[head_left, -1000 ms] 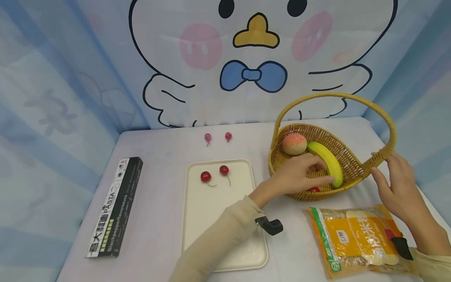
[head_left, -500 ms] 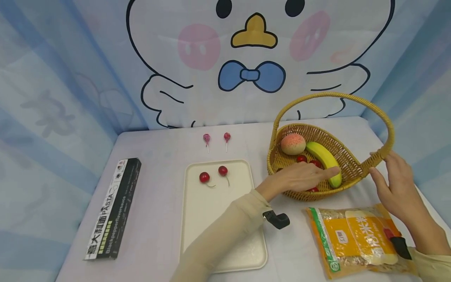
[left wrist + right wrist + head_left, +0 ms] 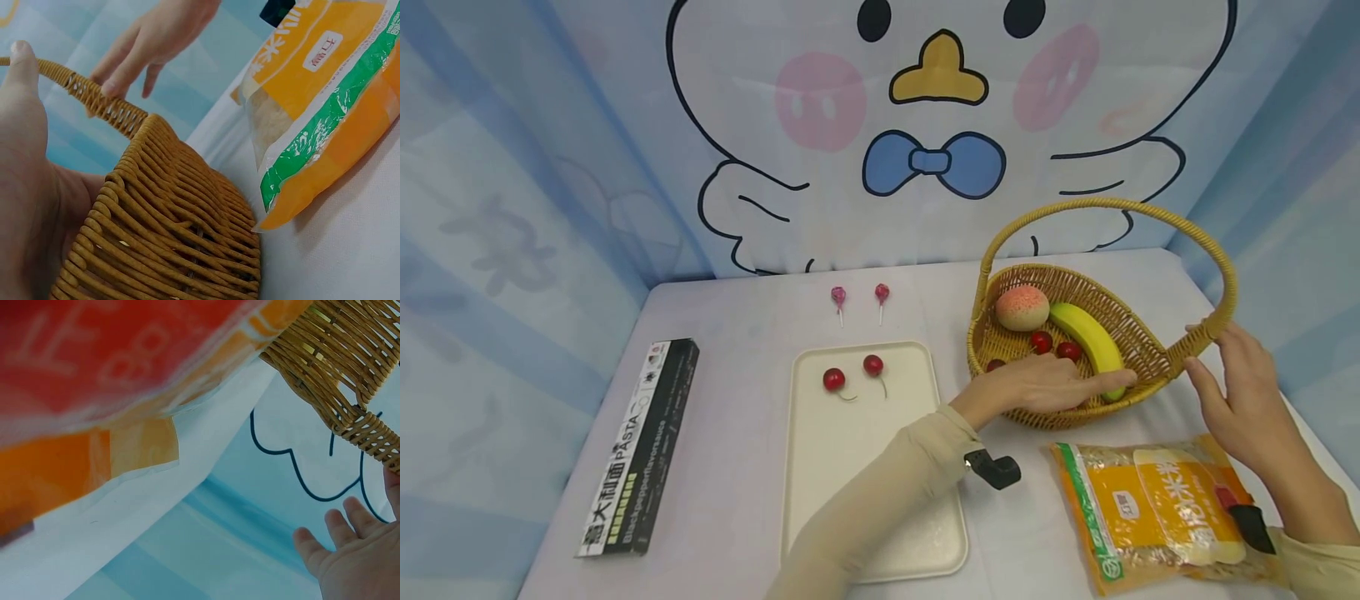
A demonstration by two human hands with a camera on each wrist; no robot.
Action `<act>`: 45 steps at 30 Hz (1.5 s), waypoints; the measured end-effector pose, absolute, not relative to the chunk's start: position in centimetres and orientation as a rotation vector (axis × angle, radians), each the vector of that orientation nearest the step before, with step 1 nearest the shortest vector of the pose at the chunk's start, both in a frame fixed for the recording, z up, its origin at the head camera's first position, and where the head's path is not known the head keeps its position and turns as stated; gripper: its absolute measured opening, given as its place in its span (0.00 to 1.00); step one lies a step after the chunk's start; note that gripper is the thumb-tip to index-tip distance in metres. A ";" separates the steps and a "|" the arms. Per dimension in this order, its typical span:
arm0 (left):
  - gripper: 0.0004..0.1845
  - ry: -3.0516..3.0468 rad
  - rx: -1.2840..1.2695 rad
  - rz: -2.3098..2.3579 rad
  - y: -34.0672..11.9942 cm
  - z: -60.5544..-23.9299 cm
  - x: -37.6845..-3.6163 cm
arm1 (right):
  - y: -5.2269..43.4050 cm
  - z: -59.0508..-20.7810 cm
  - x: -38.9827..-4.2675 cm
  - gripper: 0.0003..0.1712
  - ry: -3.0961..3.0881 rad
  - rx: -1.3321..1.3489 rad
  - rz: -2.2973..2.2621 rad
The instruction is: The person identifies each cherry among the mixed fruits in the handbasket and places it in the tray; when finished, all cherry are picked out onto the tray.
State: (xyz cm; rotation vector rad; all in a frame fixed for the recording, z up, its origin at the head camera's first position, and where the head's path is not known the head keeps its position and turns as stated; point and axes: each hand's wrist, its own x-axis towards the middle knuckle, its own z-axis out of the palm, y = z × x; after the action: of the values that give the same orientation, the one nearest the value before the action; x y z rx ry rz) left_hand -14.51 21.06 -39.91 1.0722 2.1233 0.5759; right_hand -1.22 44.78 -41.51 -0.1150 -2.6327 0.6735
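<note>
— Where is the woven yellow wicker basket (image 3: pixel 1138 354) sitting?

— On the far right of the tabletop (image 3: pixel 745 333); the left hand (image 3: pixel 1037 385) is lying flat over its near rim, fingers straight, holding nothing.

— Any writing?

— "PASTA" is showing on the long black box (image 3: pixel 642 443) at the left.

— And the right hand (image 3: pixel 1240 392)?

— Spread open, fingertips touching the handle's right end.

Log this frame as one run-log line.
left hand: on basket front rim, by banana, grip open | right hand: touching handle, grip open | tray: two cherries
</note>
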 end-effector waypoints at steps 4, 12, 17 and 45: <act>0.42 2.131 1.056 0.554 21.0 -39.7 -14.4 | 44.7 -41.6 -1.2 0.30 -2.639 -0.121 0.675; 0.32 2.152 1.275 0.679 19.8 -39.1 -14.8 | 44.6 -41.5 -1.1 0.30 -2.654 -0.134 0.667; 0.11 2.225 1.511 0.690 19.0 -38.7 -15.2 | 44.6 -41.4 -1.1 0.31 -2.662 -0.145 0.667; 0.11 2.386 1.648 0.872 15.9 -38.1 -14.3 | 44.2 -41.6 -1.2 0.29 -2.641 -0.160 0.613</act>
State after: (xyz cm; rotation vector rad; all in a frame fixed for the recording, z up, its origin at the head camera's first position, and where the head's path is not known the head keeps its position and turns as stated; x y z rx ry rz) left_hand -14.33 15.88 -38.10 1.6484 2.3862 0.8723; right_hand -1.24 44.18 -41.59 -0.1601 -2.6411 0.6131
